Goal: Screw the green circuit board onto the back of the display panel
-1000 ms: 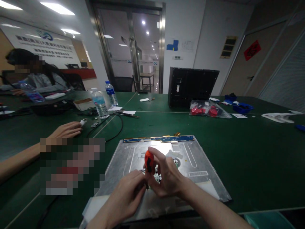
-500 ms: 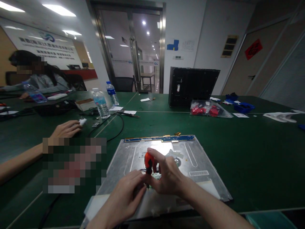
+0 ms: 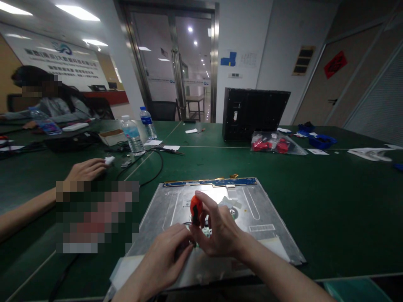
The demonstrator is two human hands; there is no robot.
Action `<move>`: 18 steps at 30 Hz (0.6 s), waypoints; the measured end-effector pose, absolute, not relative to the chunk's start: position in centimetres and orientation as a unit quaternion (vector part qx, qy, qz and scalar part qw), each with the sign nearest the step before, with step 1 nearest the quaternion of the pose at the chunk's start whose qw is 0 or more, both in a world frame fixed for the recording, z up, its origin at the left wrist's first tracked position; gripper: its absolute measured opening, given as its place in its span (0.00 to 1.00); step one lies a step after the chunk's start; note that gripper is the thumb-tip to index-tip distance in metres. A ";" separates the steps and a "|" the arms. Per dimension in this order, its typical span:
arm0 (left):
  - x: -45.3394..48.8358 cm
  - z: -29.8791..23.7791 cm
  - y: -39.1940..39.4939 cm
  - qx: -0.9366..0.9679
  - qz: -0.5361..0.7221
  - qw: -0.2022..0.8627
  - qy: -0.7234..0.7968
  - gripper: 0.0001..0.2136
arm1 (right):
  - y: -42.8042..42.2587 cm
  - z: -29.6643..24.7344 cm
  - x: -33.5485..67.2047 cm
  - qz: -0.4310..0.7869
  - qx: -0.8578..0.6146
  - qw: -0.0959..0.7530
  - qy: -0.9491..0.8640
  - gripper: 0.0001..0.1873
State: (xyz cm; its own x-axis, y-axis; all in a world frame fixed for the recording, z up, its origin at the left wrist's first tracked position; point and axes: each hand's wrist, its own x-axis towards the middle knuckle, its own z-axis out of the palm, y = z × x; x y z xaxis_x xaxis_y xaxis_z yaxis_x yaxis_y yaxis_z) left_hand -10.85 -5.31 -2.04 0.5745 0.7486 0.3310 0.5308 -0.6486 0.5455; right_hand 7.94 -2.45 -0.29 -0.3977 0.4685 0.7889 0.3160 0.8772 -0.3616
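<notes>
In my right hand (image 3: 222, 230) is a short screwdriver (image 3: 195, 209) with a red and black handle, held upright between thumb and fingers. Its tip is hidden behind the fingers, over a small green circuit board (image 3: 206, 231) on a flat metal-backed display panel (image 3: 267, 214). My left hand (image 3: 170, 251) rests on the panel just left of the screwdriver. Its fingers curl together by the small board, and what they pinch, if anything, is hidden. A blue circuit strip (image 3: 210, 183) runs along the panel's far edge.
Another person's hand (image 3: 86, 170) rests at the left, near two water bottles (image 3: 134, 136). A black cable (image 3: 160, 167) curves across the green table (image 3: 330, 201). Farther back stand a black monitor-like box (image 3: 255, 113) and a plastic bag with red items (image 3: 277, 144).
The screwdriver handle has risen slightly and shifted a little left, with my right fingers moving along it. My left hand stays almost still.
</notes>
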 end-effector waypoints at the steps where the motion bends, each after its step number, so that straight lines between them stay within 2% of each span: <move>1: -10.8 -2.0 -5.3 0.865 0.276 0.200 0.369 0.07 | -2.4 -0.3 7.9 0.076 -0.235 0.497 -0.832 0.37; 7: -10.9 -1.9 -5.3 0.870 0.279 0.192 0.359 0.08 | -2.4 -0.5 8.0 0.080 -0.238 0.490 -0.835 0.37; 18: -10.9 -2.5 -5.3 0.865 0.285 0.189 0.367 0.07 | -2.2 -0.3 7.9 0.064 -0.245 0.525 -0.812 0.33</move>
